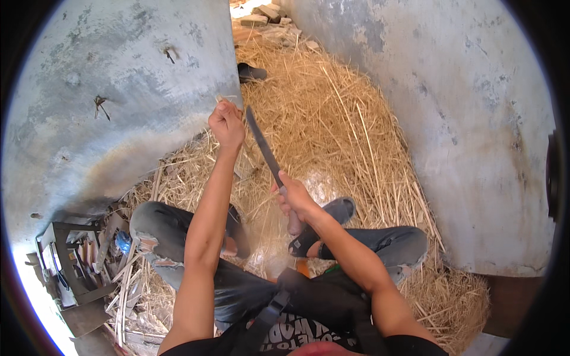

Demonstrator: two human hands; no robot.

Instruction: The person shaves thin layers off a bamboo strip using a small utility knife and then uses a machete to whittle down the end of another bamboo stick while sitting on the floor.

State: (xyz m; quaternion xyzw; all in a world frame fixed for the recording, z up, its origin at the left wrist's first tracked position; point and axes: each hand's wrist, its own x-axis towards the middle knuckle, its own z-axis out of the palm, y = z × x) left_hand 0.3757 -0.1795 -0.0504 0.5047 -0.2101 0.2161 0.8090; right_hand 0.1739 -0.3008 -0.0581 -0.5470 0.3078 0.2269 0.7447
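My right hand (295,197) is wrapped round the handle of a long, dark-bladed knife (265,146). The blade slants up and to the left, its tip close beside my left hand (228,126). That hand is raised and closed, with a bit of thin straw-coloured strip (225,97) poking out above the fingers. How much of the strip lies inside the fist is hidden. Below the blade and between my legs spread pale straw-like shavings (314,118).
Weathered grey walls rise at left (130,77) and right (463,118). A dark sandal (252,72) lies by the left wall's edge, with bricks (254,20) farther off. At lower left a wooden rack (64,267) holds assorted tools, near a crumpled blue plastic piece (123,242).
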